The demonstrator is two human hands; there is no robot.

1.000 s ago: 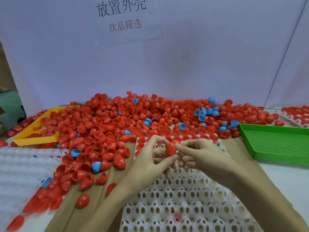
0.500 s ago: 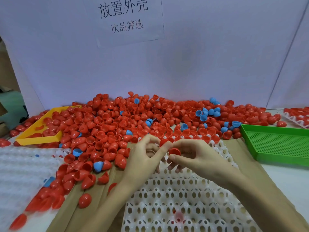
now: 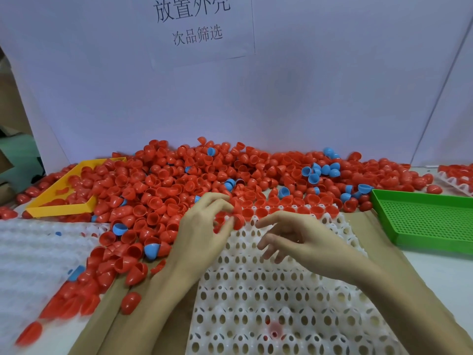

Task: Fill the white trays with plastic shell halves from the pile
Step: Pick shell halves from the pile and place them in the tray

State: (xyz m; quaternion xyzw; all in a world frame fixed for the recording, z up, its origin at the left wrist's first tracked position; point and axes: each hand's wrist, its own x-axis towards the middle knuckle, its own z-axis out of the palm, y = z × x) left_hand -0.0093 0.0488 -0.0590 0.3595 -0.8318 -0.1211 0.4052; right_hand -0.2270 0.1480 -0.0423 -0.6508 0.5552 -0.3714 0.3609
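Note:
A big pile of red shell halves [image 3: 194,180], with a few blue ones mixed in, covers the table's far half. In front of me lies a white tray [image 3: 261,298] full of holes; its far row holds red halves [image 3: 302,210]. My left hand [image 3: 202,234] hovers over the tray's far left corner and pinches a red shell half [image 3: 238,220] between thumb and fingers. My right hand [image 3: 302,242] floats just right of it above the tray, fingers loosely spread, holding nothing.
A yellow tray [image 3: 61,208] sits half buried in shells at the left. A green perforated tray [image 3: 425,221] lies at the right. Another white tray [image 3: 28,254] is at the left, and a filled one [image 3: 458,179] at the far right. Loose red halves [image 3: 130,302] lie on cardboard.
Both hands held shells together at the tray's far edge before. Now my right hand has let go and drawn back to the right, while my left keeps a red half.

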